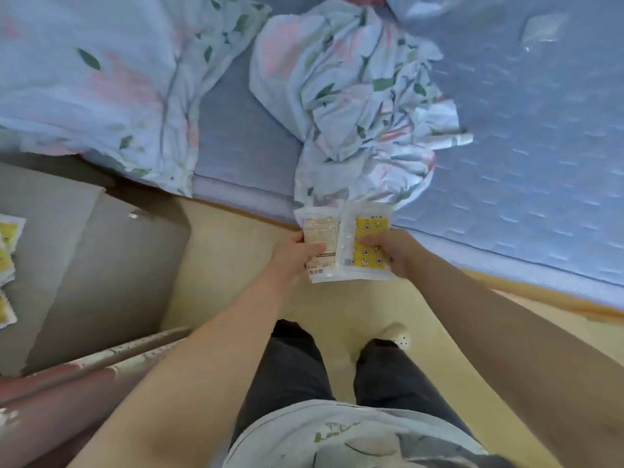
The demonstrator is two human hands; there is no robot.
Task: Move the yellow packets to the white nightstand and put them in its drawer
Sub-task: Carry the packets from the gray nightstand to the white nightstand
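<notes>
Packets, two side by side and touching, hang over the floor [236, 265] just off the bed's [523, 163] near edge. The left hand [297, 255] grips a white-backed packet [319, 228]. The right hand [391, 251] pinches a yellow packet [369, 231], thumb on its face. More yellow packets [6, 238] lie on the white nightstand [60, 231], at its left edge. Crumpled floral bedding [354, 96] lies on the bed.
</notes>
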